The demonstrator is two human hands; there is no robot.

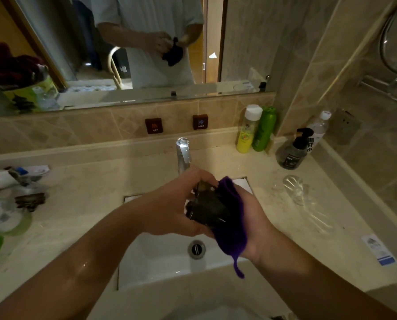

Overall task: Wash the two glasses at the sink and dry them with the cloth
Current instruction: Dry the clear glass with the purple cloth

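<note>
Over the white sink point(160, 257), my left hand point(169, 204) grips a clear glass point(206, 206), which looks dark because of the cloth behind it. A purple cloth point(232, 229) is wrapped around the glass's right side, and my right hand point(253, 218) holds the cloth against it. A loop of the cloth hangs down over the basin. The second clear glass point(294, 188) stands on the counter to the right of the sink, apart from both hands.
The chrome tap point(183, 153) rises just behind my hands, with no water visibly running. Yellow and green bottles point(255, 130), a dark pump bottle point(293, 151) and a water bottle point(318, 130) stand at the back right. Toiletries point(10, 195) crowd the left counter. A mirror point(123, 47) spans the wall.
</note>
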